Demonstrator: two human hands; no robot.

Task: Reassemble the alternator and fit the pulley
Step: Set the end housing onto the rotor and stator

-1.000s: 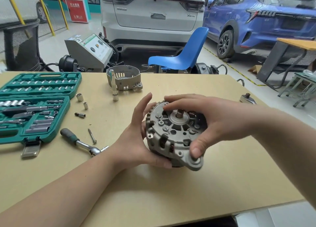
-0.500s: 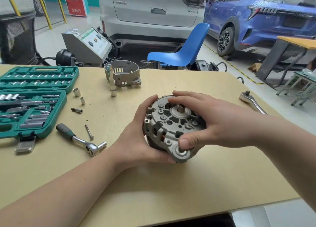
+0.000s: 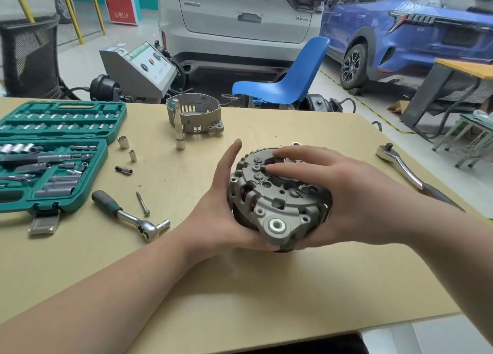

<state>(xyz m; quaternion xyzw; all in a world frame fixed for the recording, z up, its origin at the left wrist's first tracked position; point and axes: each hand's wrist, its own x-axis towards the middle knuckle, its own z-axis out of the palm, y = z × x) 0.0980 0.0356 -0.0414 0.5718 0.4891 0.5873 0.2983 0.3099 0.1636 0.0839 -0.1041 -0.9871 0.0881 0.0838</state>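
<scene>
Starting at the left, your socket set case [image 3: 53, 153] is lying open with a few loose sockets [image 3: 123, 142] beside it, and the small ratchet [image 3: 128, 215] and a long through bolt [image 3: 142, 204] sit nearer you, so I guess you've staged them for bolting the housing together. The other housing half [image 3: 196, 116] sits at the far edge, well apart from the work.

Your left hand [image 3: 221, 209] cups the alternator [image 3: 277, 196] from the side and underneath, fingers straight against the casing, thumb curled under. It looks tilted toward you, at the middle of the table [image 3: 266, 287]. Your right hand [image 3: 344, 193] wraps over the top and right side, fingers spread across the end frame (probably pressing it down onto the stator).

Those fingers hide the shaft, so I can't tell whether the frame is fully seated. I can't spot a pulley either. The big ratchet [image 3: 400, 164] at the right runs under your forearm.
</scene>
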